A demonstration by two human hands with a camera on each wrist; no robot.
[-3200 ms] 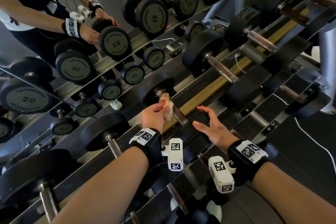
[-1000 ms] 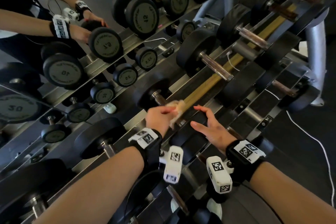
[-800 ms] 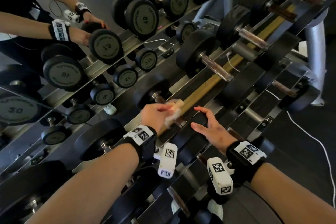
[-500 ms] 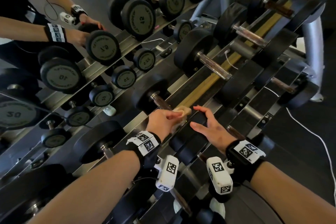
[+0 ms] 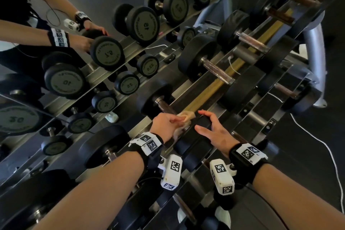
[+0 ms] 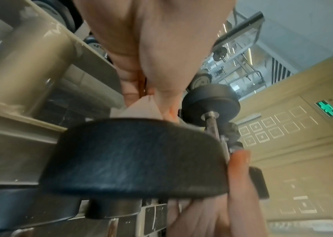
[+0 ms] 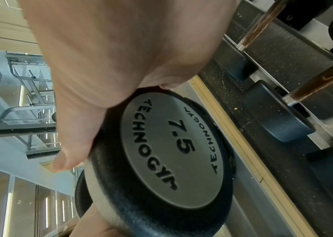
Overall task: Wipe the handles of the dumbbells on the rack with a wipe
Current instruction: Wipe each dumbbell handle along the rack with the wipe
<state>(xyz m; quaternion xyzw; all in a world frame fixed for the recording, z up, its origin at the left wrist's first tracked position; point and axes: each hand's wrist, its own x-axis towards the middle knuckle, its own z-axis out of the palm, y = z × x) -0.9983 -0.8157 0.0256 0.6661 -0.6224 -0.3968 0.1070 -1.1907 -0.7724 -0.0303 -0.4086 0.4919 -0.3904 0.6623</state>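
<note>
- A person stands over a tiered dumbbell rack in a gym, both forearms reaching down toward it.
- The left hand has its fingers curled round a pale, crumpled wipe, pinching it against the near end of a dumbbell handle.
- That dumbbell lies across the top tier of the rack; its far head is black and round, and the bare part of the dark handle shows between that head and the left hand.
- The wipe sits right where the handle meets the near head, partly hidden by the fingers.
- From the left wrist view, a corner of the wipe pokes out below the fingers, just above the black edge of the near head.
- The right hand is spread, fingers and thumb gently bent, cupped over the top of the near head and touching it.
- From the right wrist view, the right hand rests on the rim of the head, whose grey end plate reads "TECHNOGYM 7.5".
- More dumbbells sit further along the same tier, apart from the hands.
- A mirror behind the rack shows the person's reflected arms and the dumbbells' numbered ends.
- A white cable trails across the dark floor at right.
</note>
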